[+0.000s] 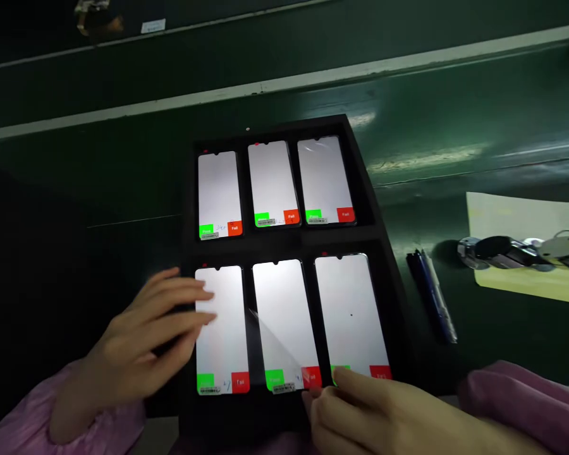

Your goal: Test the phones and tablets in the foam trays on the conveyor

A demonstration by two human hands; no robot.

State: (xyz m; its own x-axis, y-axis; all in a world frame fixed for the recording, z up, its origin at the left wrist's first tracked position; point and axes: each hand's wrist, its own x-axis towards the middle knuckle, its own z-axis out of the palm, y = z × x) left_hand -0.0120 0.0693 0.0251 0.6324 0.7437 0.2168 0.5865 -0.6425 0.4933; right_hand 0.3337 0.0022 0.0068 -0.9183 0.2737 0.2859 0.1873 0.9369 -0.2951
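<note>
Smartphones with lit white screens and green and red Pass/Fail boxes lie in a black tray (284, 241), in two rows of three. My left hand (159, 328) is open, its fingers spread over the left edge of the front-left phone (222, 328). A clear protective film (277, 338) is partly lifted off the front-middle phone (289, 303), its fold running diagonally across the screen. At that phone's lower right corner, my right hand (355, 411) pinches the film. The right hand also covers part of the lower edge of the front-right phone (351, 303).
Right of the tray lie pens (431, 297) on the dark green table (431, 139). Farther right, shiny metal and black objects (512, 253) rest on yellowish paper (526, 215). A pale strip (171, 104) crosses the table behind the tray. A small white label (153, 26) is at the back.
</note>
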